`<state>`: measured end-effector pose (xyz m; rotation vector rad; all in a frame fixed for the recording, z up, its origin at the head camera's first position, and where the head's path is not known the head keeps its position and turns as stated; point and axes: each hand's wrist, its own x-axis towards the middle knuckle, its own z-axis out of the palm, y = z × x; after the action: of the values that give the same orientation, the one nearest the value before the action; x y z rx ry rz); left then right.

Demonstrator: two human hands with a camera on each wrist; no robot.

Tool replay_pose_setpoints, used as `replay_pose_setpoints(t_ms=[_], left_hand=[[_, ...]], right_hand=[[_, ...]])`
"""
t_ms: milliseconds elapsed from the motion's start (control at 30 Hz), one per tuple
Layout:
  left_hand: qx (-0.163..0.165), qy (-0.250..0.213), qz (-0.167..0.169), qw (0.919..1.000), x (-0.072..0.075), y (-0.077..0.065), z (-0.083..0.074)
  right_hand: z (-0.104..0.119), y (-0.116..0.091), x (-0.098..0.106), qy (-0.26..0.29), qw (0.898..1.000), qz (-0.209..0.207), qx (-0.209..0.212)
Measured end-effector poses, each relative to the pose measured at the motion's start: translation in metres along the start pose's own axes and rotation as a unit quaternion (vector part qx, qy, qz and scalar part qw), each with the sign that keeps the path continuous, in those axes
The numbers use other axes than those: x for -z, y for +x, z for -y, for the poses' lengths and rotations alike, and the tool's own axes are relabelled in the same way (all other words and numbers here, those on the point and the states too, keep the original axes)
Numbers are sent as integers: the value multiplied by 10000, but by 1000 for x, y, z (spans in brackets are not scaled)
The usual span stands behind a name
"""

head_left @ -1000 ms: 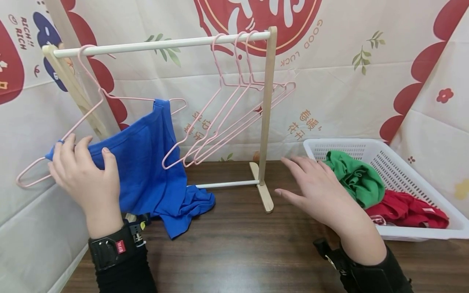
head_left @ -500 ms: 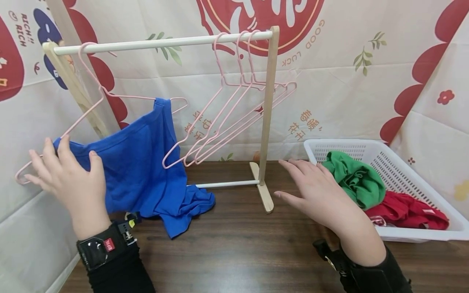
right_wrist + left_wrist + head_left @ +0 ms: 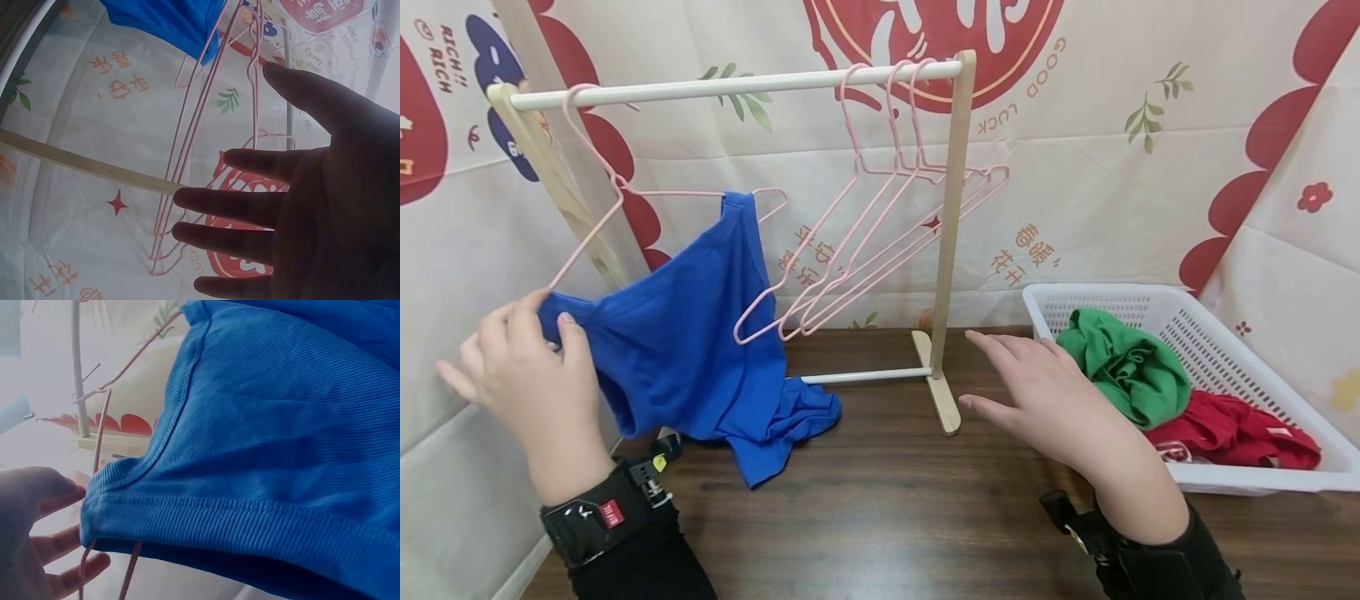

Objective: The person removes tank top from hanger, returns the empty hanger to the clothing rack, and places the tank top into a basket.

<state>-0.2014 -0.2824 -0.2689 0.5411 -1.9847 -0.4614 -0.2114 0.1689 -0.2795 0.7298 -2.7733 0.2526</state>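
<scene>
A blue tank top (image 3: 692,308) hangs by its straps on a pink hanger (image 3: 591,237) at the rack's left end. Its lower part lies on the table. With curled fingers my left hand (image 3: 523,375) grips the strap at the hanger's near end; the hanger's tip is hidden behind it in the head view. The left wrist view shows the strap's ribbed edge (image 3: 169,515) beside the thumb and fingers, with the hanger wire (image 3: 100,431) running through it. My right hand (image 3: 1052,400), fingers spread and holding nothing, hovers between rack and basket.
The rack has a white top rail (image 3: 722,86) and a wooden right post (image 3: 953,217). Several pink hangers (image 3: 850,242) hang near that post. At the right stands a white basket (image 3: 1262,358) with a green garment (image 3: 1123,367) and a red garment (image 3: 1240,429).
My left hand first spread and moved left, then closed on the strap, which has shifted right and slightly down. The tank top's left side now bunches more. My right hand has hardly moved.
</scene>
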Motion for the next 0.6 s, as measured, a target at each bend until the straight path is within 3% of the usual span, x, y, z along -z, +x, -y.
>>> replay_pose_setpoints(t_ms=[233, 600], left_hand=[[111, 38, 296, 9995, 15, -5, -16], [13, 182, 1035, 9945, 19, -2, -4]], right_hand=[[0, 0, 0, 81, 9999, 125, 56], [-1, 0, -1, 154, 9997, 158, 145]])
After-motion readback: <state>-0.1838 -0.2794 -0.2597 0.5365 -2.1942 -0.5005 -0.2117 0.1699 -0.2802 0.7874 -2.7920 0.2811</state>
